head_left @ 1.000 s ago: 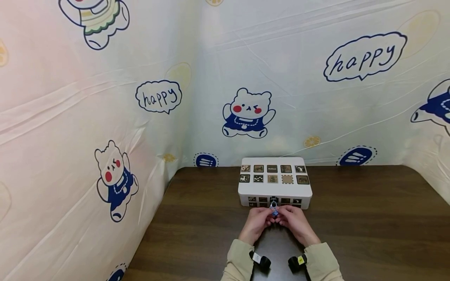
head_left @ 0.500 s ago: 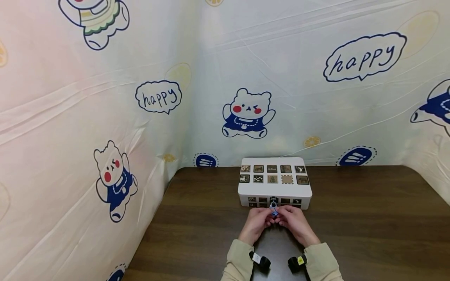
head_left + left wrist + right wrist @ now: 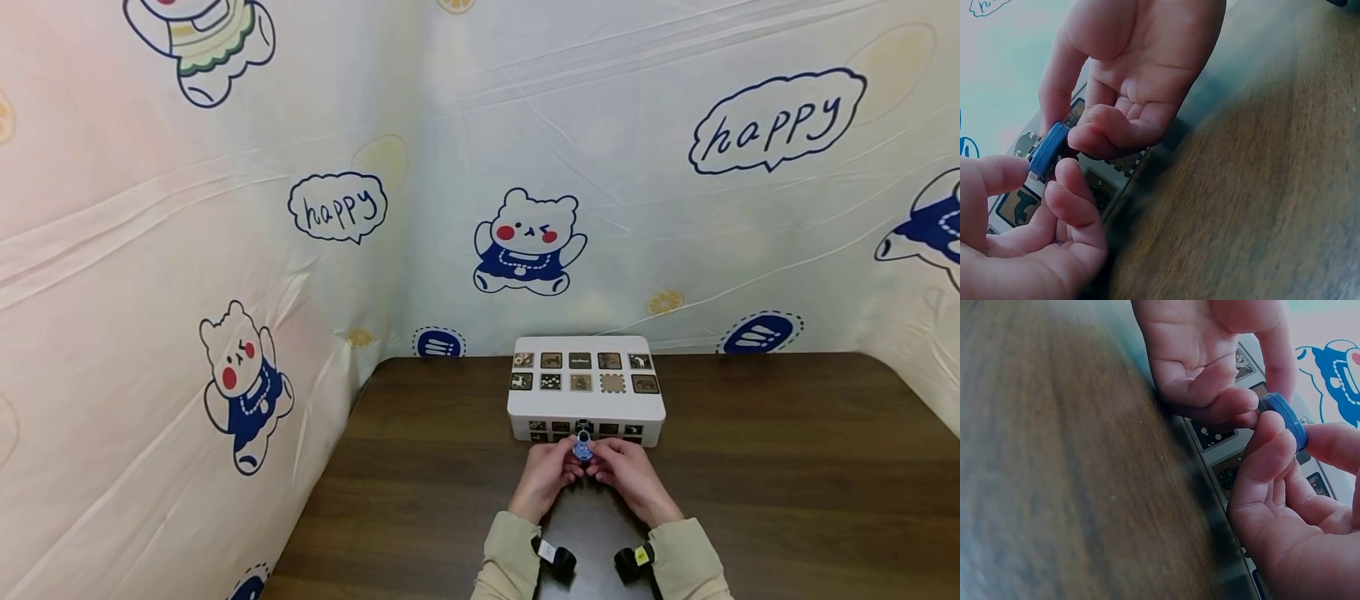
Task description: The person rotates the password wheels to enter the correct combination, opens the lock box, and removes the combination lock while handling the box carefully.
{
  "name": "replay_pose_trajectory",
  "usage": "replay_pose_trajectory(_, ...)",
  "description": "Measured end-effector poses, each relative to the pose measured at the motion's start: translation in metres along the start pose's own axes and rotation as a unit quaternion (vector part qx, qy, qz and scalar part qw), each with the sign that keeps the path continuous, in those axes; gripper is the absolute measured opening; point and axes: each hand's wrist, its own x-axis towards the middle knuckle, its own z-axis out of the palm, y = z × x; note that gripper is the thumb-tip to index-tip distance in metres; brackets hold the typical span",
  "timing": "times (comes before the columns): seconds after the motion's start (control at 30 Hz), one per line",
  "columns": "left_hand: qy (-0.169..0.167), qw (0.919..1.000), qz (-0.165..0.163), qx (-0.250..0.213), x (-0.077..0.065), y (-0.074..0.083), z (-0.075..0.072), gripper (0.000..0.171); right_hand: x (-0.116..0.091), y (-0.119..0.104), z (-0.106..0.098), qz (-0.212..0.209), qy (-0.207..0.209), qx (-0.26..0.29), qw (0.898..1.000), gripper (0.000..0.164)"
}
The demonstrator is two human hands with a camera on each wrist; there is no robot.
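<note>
A small blue padlock (image 3: 582, 451) with a silver loop stands at the front of a white box (image 3: 587, 406), right by its dark latch (image 3: 584, 427). My left hand (image 3: 542, 478) pinches the padlock's left side between thumb and fingers. From the other side, my right hand (image 3: 632, 477) pinches it the same way. In the left wrist view the blue body (image 3: 1049, 150) shows edge-on as a thick disc between both sets of fingertips. The right wrist view has its blue rim (image 3: 1286, 420) between the fingertips too, while the fingers hide part of its face.
Small dark picture squares cover the box's lid and front. Under everything lies a brown wooden table (image 3: 427, 467). Behind and to the left hangs a pale curtain (image 3: 435, 250) with printed bears. Black wrist cameras sit at both cuffs.
Both hands stay in the same place. The thumbs have shifted slightly on the padlock, and more of its blue front shows now than before.
</note>
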Motion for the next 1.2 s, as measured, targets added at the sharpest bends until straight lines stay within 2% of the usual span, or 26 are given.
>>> replay_pose_trajectory(0.8, 0.004, 0.9998, 0.011, 0.016, -0.0023, 0.0010, 0.0052, 0.022, 0.0028, 0.0020, 0.0004, 0.008, 0.006, -0.001, 1.000, 0.026)
replay_pose_trajectory(1.2, -0.003, 0.9998, 0.018, 0.012, 0.0030, -0.0035, 0.0048, 0.022, 0.0022, 0.0003, 0.0003, 0.008, 0.003, -0.002, 1.000, 0.030)
